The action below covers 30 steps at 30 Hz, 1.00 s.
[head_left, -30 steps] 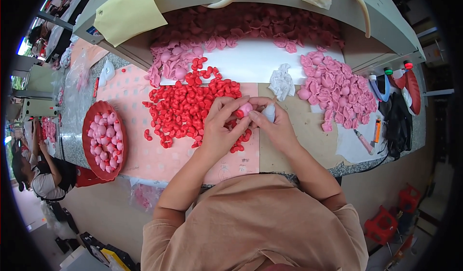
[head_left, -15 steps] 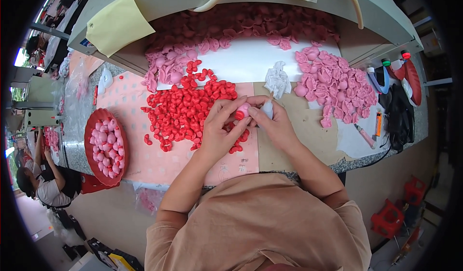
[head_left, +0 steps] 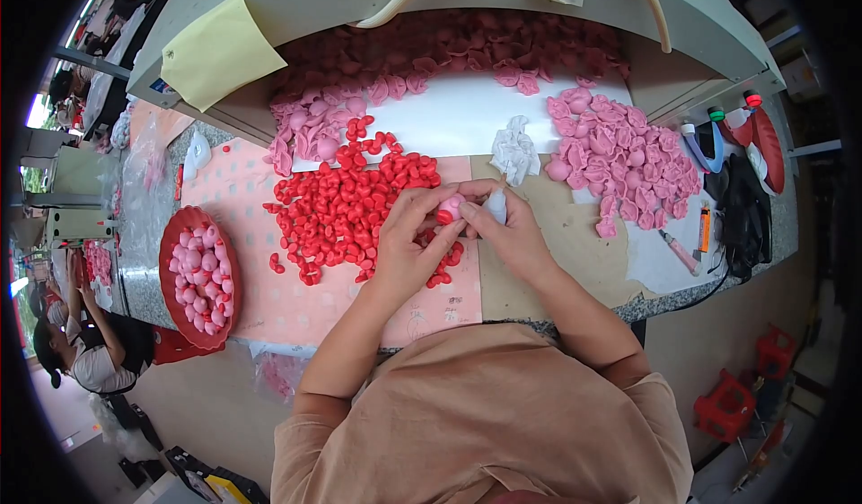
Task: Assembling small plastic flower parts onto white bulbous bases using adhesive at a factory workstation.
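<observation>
Over the middle of the table, both hands meet around a small pink ball-like piece (head_left: 454,202) with a red part (head_left: 444,218) against it. My left hand (head_left: 406,239) grips this piece between thumb and fingers. A small whitish squeeze bottle (head_left: 496,204) is held in my right hand (head_left: 521,244), whose thumb and fingertips also press at the pink piece. The bottle's tip is hard to make out. Glossy red pieces (head_left: 337,208) lie heaped beside and partly under my left hand. Further right is a pile of pink petal-like pieces (head_left: 620,158).
At the left, a red scalloped bowl (head_left: 170,275) holds pink-and-red pieces. A crumpled white tissue (head_left: 515,149) lies beyond my right hand. A grey hood (head_left: 718,28) overhangs more pink pieces. A craft knife (head_left: 680,251) and bottles (head_left: 716,131) are at right. Another person (head_left: 99,351) works far left.
My hands stay nearly in place, still around the pink piece and the bottle. The whole view has shifted very slightly. The person at far left has moved their head and arms a little.
</observation>
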Available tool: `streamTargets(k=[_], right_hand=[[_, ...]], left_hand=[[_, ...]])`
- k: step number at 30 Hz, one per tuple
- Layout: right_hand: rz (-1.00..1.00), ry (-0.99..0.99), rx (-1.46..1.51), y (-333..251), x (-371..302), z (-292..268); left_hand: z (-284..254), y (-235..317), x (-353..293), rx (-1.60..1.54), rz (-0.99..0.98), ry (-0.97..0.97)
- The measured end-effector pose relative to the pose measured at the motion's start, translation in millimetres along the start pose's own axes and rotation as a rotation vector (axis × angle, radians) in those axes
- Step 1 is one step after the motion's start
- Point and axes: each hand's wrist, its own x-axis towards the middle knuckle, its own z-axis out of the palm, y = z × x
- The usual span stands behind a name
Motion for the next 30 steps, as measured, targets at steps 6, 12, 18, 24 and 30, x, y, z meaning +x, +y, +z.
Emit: streamTargets(k=[6,12,18,24,30], right_hand=[[0.006,-0.003,-0.006,0.0,3.8,-1.3],[-0.245,0.158,-0.116,-11.9,6.7,-23.2],[-0.564,0.037,-0.484,-5.8,-1.8,-9.6],[-0.570,-0.087,-0.505,-24.0,-35.6,1.3],[-0.390,0.833,-0.844,-61.9,-92.5,-147.8]], left_hand=[[-0.5,0.4,3.2,-0.031,-0.030,-0.019],[-9.1,7.9,5.7,-0.490,-0.271,0.005],[-3.7,5.1,-8.0,-0.474,-0.466,-0.235],[2.1,-1.6,-25.4,-0.350,-0.367,-0.402],[4.3,20.0,-13.3,-0.552,-0.461,-0.215]])
